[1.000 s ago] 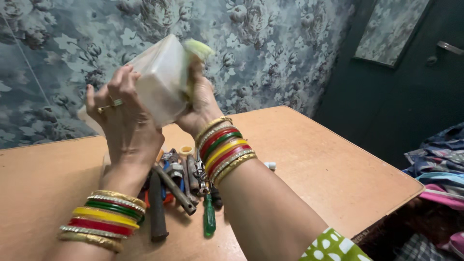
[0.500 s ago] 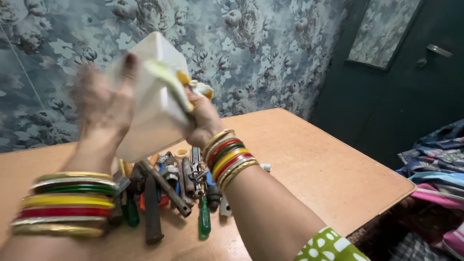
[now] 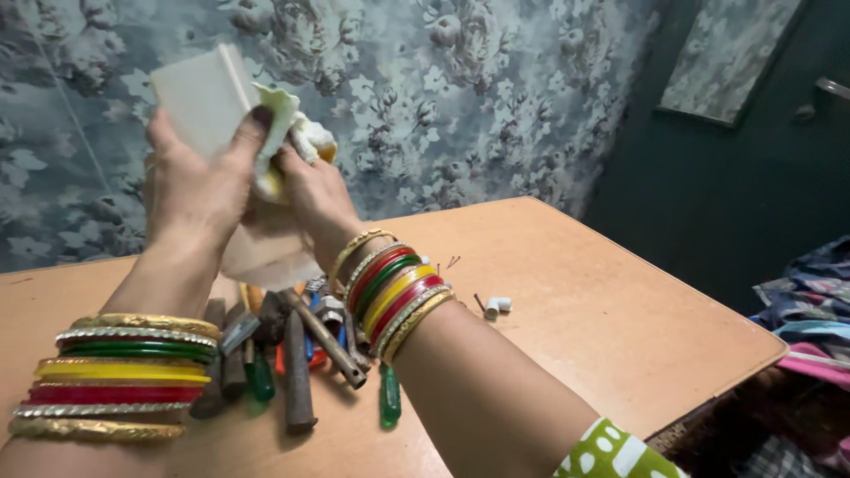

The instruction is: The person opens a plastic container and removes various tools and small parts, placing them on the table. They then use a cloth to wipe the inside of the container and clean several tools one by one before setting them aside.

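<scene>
My left hand (image 3: 190,190) grips a white plastic box (image 3: 205,97) held up over the table, fingers wrapped across its side. A pale yellow cloth (image 3: 288,133) is bunched in my right hand (image 3: 314,199), which presses it against the box. Both wrists carry stacks of red, green, yellow and gold bangles. Directly under my hands lies a heap of hand tools (image 3: 297,350): a hammer, metal rods and green-handled screwdrivers.
The wooden table (image 3: 567,310) runs to an edge at the right and front right. A small white plastic fitting (image 3: 498,306) and a few small nails lie right of the tools. Floral wallpaper is behind; a dark door and piled cloth are at the right.
The box has been turned and lifted higher to the left. My right hand has moved the cloth from the box's front face up to its upper right edge.
</scene>
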